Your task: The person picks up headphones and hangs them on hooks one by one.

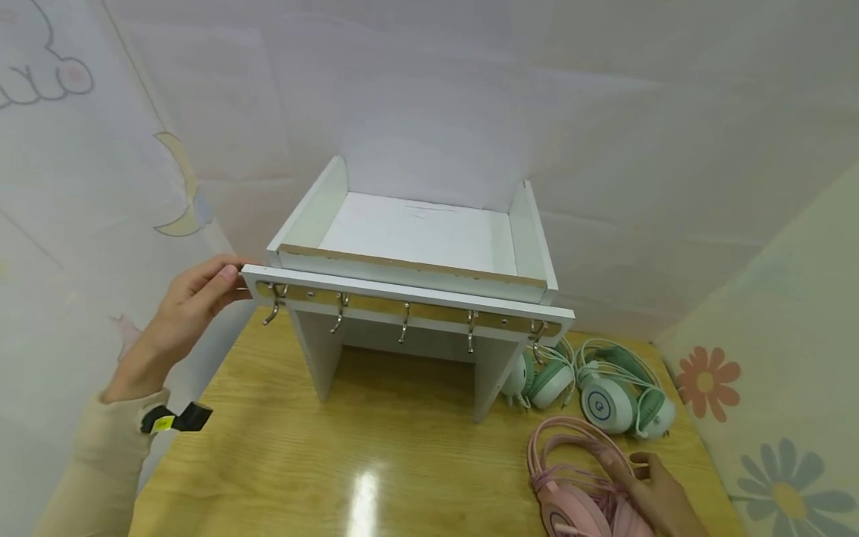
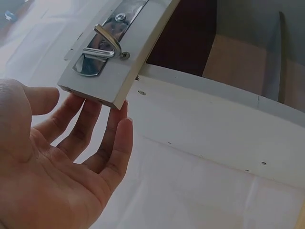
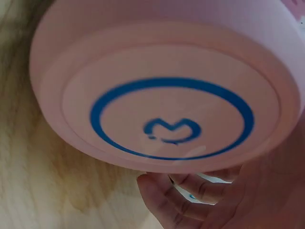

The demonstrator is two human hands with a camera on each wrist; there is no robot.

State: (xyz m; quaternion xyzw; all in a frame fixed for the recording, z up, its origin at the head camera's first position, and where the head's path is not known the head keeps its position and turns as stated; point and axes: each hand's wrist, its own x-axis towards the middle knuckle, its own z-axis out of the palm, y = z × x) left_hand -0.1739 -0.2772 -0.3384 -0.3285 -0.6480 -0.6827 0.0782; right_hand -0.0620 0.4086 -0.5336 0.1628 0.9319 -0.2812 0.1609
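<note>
A white wooden stand point(image 1: 429, 286) has a board along its front with a row of metal hooks point(image 1: 405, 322). My left hand point(image 1: 201, 298) touches the left end of that board. In the left wrist view its fingers point(image 2: 88, 124) reach under the board end, and the thumb is apart from it. Pink headphones point(image 1: 570, 503) with a bundled cable are at the lower right. My right hand point(image 1: 661, 496) holds them from the right side, thumb at the headband. A pink ear cup point(image 3: 171, 62) with a blue ring hides part of the fingers in the right wrist view.
Two pairs of green-and-white headphones, one point(image 1: 550, 380) beside the stand's right leg and another point(image 1: 607, 403) further right, lie on the wooden table point(image 1: 282, 462). Printed cloth walls point(image 1: 671, 186) stand behind and on both sides.
</note>
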